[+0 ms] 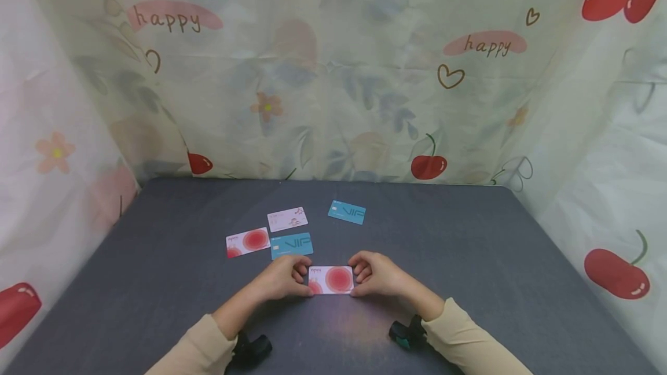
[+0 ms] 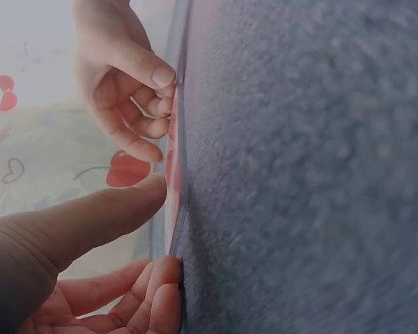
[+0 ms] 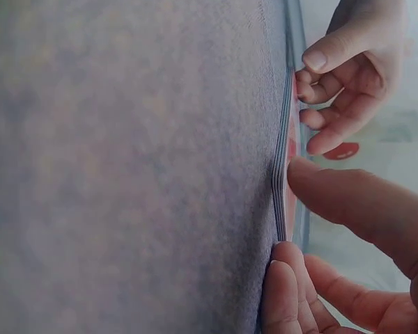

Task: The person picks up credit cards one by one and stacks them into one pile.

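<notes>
The left hand (image 1: 283,278) and the right hand (image 1: 382,275) pinched opposite ends of a card stack (image 1: 331,280) at the near middle of the dark, fabric-textured table (image 1: 156,282). Four loose cards (image 1: 248,242) lay farther off, mostly left; pale cherry-printed sheets (image 1: 333,97) hung at left, right and far.

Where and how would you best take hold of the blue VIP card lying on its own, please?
I'd pinch the lone blue VIP card by its right short edge, coming from the right with the right hand once that releases the card stack. The card lies flat, so a fingernail under the thin edge would probably help, and the other loose cards lie to its left.
</notes>
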The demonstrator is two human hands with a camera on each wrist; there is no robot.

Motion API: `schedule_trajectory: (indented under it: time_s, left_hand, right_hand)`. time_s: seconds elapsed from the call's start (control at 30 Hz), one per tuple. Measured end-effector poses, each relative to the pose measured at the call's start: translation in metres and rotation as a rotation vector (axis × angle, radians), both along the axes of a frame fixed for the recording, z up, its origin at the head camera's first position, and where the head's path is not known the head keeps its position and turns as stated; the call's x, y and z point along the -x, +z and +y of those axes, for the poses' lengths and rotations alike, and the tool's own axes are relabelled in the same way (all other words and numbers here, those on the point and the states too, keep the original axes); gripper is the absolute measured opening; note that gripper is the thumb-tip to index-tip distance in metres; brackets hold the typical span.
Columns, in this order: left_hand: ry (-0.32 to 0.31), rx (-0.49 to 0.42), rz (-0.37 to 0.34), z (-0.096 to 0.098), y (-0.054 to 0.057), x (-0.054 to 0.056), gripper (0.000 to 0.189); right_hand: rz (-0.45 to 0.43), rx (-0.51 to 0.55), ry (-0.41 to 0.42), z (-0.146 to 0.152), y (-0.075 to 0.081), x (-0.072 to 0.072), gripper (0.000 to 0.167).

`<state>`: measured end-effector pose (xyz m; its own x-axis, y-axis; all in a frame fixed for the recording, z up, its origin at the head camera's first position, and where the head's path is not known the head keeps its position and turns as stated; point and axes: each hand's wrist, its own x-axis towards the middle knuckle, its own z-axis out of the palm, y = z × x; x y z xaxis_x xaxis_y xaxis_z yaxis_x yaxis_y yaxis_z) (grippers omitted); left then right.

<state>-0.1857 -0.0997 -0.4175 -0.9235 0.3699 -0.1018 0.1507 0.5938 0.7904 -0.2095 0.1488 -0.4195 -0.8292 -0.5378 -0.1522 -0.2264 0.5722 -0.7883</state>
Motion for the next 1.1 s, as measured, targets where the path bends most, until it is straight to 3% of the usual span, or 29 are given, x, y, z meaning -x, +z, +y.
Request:
schedule_trajectory:
  time_s: [0.67, 0.93, 1.1]
  left_hand:
    - [0.01, -0.036, 0.033, -0.013, 0.015, 0.014, 0.05]
    - [0.008, -0.063, 0.064, -0.016, 0.019, 0.028, 0.049]
    - [0.032, -0.08, 0.08, -0.017, 0.02, 0.04, 0.048]
  right_hand:
    - [0.083, -0.03, -0.083, 0.003, 0.01, 0.011, 0.04]
    - [0.086, -0.033, -0.149, 0.003, 0.013, 0.021, 0.039]
    - [0.113, -0.013, -0.143, 0.007, 0.014, 0.027, 0.038]
